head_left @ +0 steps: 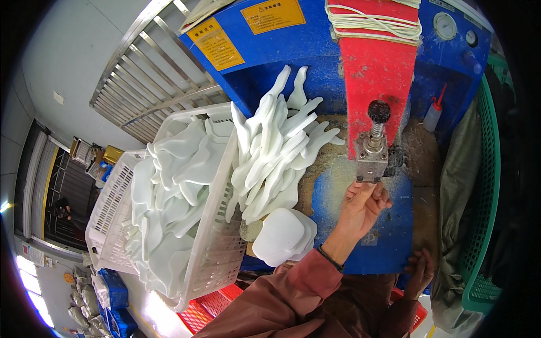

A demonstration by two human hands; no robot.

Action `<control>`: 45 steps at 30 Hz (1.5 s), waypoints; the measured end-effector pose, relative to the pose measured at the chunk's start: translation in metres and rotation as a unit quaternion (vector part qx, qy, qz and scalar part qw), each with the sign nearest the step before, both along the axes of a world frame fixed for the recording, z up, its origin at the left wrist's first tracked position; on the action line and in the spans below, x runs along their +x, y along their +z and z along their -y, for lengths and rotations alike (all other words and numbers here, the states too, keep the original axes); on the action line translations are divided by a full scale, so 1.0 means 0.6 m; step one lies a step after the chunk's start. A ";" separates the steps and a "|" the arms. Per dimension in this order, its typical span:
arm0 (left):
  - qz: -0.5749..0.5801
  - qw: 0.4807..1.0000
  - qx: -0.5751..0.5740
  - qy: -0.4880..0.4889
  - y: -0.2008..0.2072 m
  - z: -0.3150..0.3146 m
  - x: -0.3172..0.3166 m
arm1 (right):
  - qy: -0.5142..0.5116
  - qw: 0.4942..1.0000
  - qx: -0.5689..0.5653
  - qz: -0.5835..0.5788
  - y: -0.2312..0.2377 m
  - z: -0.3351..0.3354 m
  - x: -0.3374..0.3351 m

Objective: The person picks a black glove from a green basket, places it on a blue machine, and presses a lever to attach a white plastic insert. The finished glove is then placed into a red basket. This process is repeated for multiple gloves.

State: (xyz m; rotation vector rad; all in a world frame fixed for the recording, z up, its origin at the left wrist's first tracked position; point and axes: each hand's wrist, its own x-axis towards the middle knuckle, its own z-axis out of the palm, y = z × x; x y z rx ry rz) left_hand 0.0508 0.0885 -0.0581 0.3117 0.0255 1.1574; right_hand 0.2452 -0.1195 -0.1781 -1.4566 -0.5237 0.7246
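Observation:
My left hand is raised under the metal head of a red machine arm. Its fingers are curled in a pinch against the head's underside; anything between them is hidden. The head carries a spring and a black knob. Below lies a dusty blue board. At the board's lower right corner rests my right hand, fingers loosely bent and apart, with nothing visible in it. Left of the board is a short stack of rounded white pieces. Behind it, long curved white pieces are heaped.
A white plastic crate full of similar curved white pieces stands at the left. A green basket and grey cloth flank the right. A red-tipped bottle stands by the blue machine body. Red crates sit below.

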 end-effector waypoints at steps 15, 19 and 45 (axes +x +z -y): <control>-0.191 0.970 0.043 0.144 0.037 0.022 -0.015 | 0.010 1.000 0.004 0.005 0.000 0.002 0.001; -0.230 0.957 0.038 0.173 0.041 0.029 -0.007 | 0.008 1.000 0.006 0.001 0.000 0.003 0.001; -0.253 0.953 0.043 0.159 0.026 0.001 -0.014 | 0.004 1.000 0.015 -0.009 0.006 -0.002 -0.003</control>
